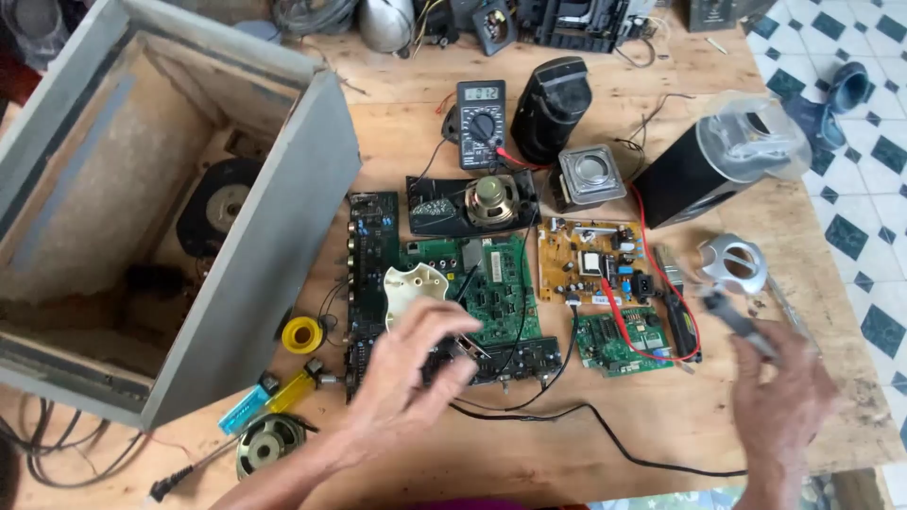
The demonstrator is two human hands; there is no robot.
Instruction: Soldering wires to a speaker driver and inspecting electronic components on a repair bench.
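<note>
Using the big green circuit board (491, 283) as the landmark: a huge grey wooden speaker box (170, 208) is lying on its side left of it, open end facing the camera, taking up most of the tabletop (567, 444). Right of the board, a black speaker (699, 170) with a clear cap is lying tilted. The left hand (416, 368) is resting on the board's lower edge, fingers (453, 331) curling around a small black part (453, 354). The right hand (779, 397) is gripping a soldering iron (737, 321), its long axis running diagonally, tip pointing up-left toward the orange board (590, 260). A yellow solder roll (302, 334) is sitting lower left.
</note>
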